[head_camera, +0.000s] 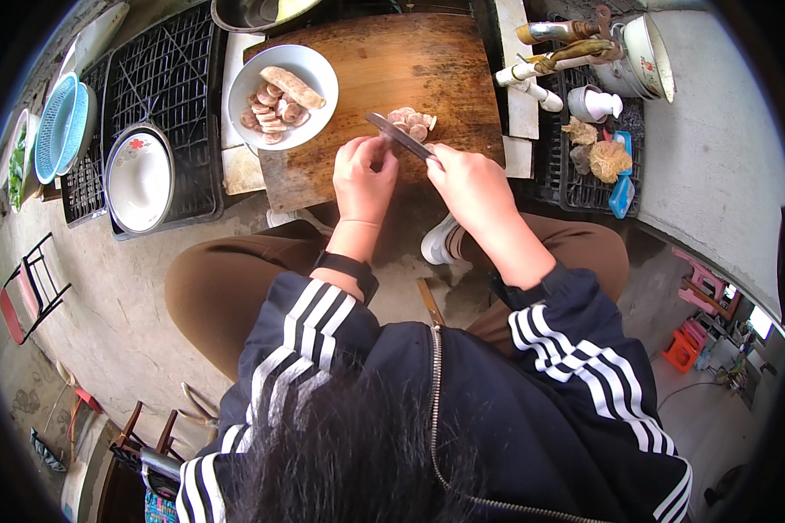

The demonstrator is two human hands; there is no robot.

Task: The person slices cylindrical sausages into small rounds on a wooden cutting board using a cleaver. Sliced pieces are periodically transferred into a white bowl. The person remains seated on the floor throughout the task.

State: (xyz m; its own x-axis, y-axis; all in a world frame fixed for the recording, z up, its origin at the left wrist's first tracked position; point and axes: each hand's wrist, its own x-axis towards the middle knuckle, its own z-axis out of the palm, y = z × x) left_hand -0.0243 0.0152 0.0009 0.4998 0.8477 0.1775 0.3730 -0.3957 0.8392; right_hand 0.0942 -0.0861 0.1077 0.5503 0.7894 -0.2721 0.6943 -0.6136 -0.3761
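Observation:
On a worn wooden cutting board (pixel 379 72) lies a small heap of pale, round sausage-like slices (pixel 411 121). My right hand (pixel 470 183) grips a knife (pixel 400 136), whose dark blade reaches up and left, along the near left side of the heap. Close to the blade, my left hand (pixel 365 171) has its fingers curled together; whether a piece is between them is hidden. At the board's left stands a white bowl (pixel 239 88) with more slices (pixel 271 116) and one uncut, elongated piece (pixel 292 86) on top.
Left of the board, a floral enamel basin (pixel 140 180) rests on black plastic crates (pixel 160 72), near a blue basket (pixel 62 127). A pan (pixel 242 14) stands beyond. Pipes (pixel 530 68), a white pitcher-like container (pixel 603 104) and scrubbers (pixel 608 161) are at the right. My knees flank the board's near side.

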